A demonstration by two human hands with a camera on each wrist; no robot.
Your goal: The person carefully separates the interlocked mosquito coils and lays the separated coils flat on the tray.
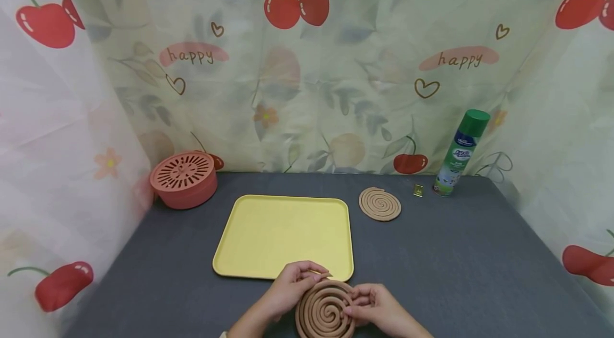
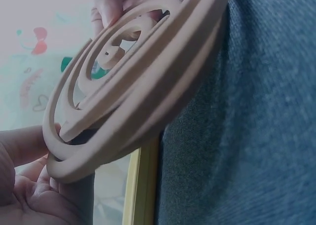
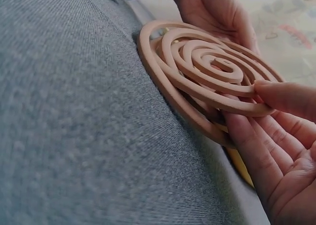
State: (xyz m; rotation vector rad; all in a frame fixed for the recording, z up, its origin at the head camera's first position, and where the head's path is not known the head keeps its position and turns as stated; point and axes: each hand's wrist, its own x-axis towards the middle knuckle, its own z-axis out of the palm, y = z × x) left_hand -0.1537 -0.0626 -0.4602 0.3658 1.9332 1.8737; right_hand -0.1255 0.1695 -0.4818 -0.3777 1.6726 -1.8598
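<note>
A brown mosquito coil [image 1: 323,316] is held up in front of the body at the near side of the table, between both hands. My left hand [image 1: 290,287] grips its outer ring at the upper left. With thumb and fingers, my right hand [image 1: 376,308] pinches the rings on the right side, thumb on top and fingers beneath in the right wrist view. Seen from both wrists, the coil [image 3: 202,72] is tilted and its rings stand slightly apart at different heights, with gaps between them. A yellow tray [image 1: 288,231] lies just beyond the hands.
Another brown mosquito coil [image 1: 380,204] lies right of the tray. Behind it are a small gold-coloured piece [image 1: 418,190] and a green spray can [image 1: 460,154]. A round red slotted container [image 1: 184,180] stands at the back left. Patterned curtains [image 1: 345,87] surround the dark table [image 1: 431,263].
</note>
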